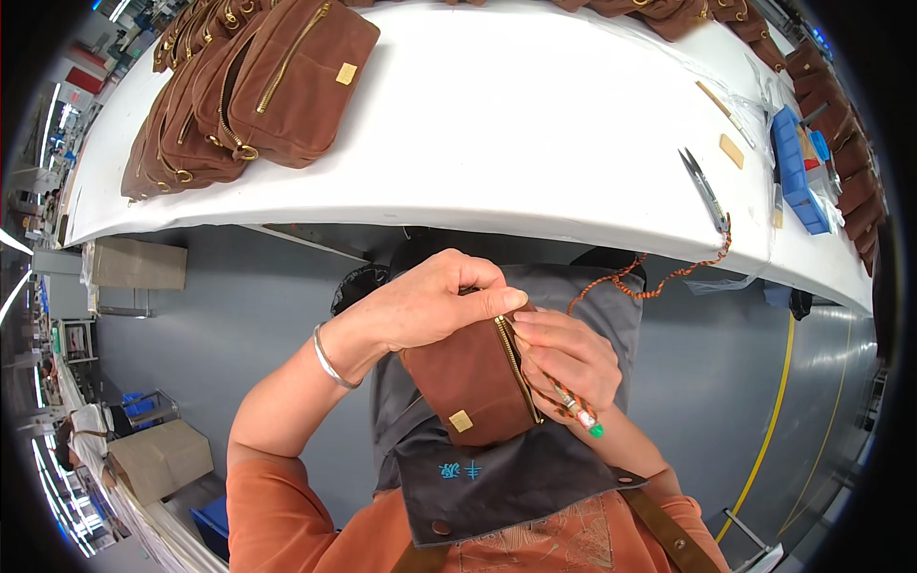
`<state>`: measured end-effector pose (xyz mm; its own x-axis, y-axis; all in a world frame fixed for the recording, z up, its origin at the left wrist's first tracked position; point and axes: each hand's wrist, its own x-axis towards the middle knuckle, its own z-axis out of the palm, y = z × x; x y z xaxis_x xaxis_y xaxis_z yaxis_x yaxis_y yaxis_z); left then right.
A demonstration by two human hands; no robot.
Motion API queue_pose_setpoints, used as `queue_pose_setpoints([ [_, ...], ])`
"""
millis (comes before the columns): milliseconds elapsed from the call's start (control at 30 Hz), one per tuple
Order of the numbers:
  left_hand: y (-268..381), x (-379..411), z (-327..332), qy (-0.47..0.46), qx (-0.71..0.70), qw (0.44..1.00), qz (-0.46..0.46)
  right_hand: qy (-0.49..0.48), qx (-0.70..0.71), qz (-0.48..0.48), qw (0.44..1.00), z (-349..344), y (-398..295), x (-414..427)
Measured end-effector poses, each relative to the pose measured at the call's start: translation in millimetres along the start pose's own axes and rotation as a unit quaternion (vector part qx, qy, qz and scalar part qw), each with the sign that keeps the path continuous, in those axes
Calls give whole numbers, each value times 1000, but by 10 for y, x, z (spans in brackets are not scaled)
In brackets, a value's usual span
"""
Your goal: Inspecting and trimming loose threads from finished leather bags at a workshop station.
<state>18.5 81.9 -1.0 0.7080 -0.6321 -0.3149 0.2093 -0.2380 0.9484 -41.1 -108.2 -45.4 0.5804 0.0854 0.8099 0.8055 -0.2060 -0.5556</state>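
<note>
A small brown fabric pouch point(462, 379) with a brass zip point(514, 351) and a small yellowish patch rests on my lap, over a dark grey apron point(494, 476). My left hand point(451, 297) grips its far edge, the thumb pressed by the end of the zip. Close beside it, the fingertips of my right hand point(573, 351) meet the pouch's edge. That hand also holds a slim tool point(584, 415) with a green end, partly hidden by the fingers. Orange-and-black cord point(548, 390) lies around the tool.
A white-covered table point(516, 122) curves ahead. On it are stacked brown bags point(301, 86), pointed metal snips or tweezers point(703, 190) tied to an orange-and-black cord point(666, 286), a tan block point(731, 151) and a blue bin point(791, 172). Cardboard boxes point(161, 458) stand left; a person point(86, 437) is beyond.
</note>
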Motion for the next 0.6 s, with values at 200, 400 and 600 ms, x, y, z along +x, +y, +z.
queue_pose_setpoints([
  [200, -17, -38, 26, -6, 23, 998, 52, 3, 114, 141, 983, -109, -151, 71],
  [400, -17, 5, 56, -21, 18, 997, 76, 13, 276, 346, 897, -272, -153, 165],
  [600, -13, 11, 83, -19, 23, 995, 97, 8, 250, 369, 895, -286, -177, 262],
])
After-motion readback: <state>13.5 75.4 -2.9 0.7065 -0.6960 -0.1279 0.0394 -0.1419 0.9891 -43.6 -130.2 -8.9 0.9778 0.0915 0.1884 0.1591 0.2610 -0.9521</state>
